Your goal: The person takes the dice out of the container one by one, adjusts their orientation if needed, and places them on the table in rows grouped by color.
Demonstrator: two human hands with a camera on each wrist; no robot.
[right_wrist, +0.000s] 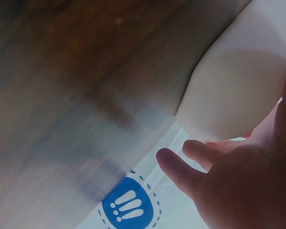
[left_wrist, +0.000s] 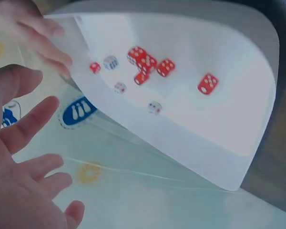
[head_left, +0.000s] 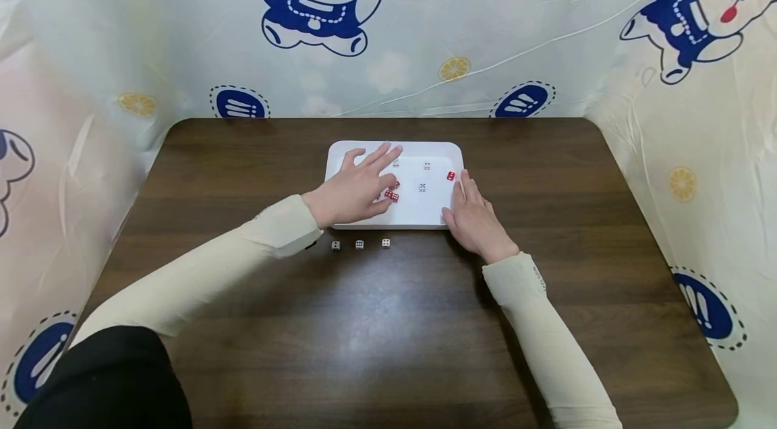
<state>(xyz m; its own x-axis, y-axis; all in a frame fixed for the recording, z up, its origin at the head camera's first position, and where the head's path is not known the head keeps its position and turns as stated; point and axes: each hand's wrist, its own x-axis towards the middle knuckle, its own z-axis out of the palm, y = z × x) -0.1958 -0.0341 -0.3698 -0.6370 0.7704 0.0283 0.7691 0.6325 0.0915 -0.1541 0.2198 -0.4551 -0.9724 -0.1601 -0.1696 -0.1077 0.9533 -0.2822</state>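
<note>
A white rectangular tray (head_left: pixel 425 214) lies on the table with red and white dice in it. Over its left half hovers my left hand (head_left: pixel 354 191), fingers spread, with nothing seen in its grasp. Several red dice (left_wrist: pixel 146 63) sit close together near that hand, partly hidden by it in the head view. White dice (head_left: pixel 422 187) lie scattered in the middle of the tray, and a single red die (head_left: pixel 451 176) is near the right wall. My right hand (head_left: pixel 477 221) rests against the tray's right edge, fingers extended along the rim.
In front of the tray, three white dice stand in a spaced row on the table, the middle die (head_left: pixel 359 245) among them. The dark wooden table (head_left: pixel 364 334) has a patterned curtain (head_left: pixel 413 24) behind it and at its sides.
</note>
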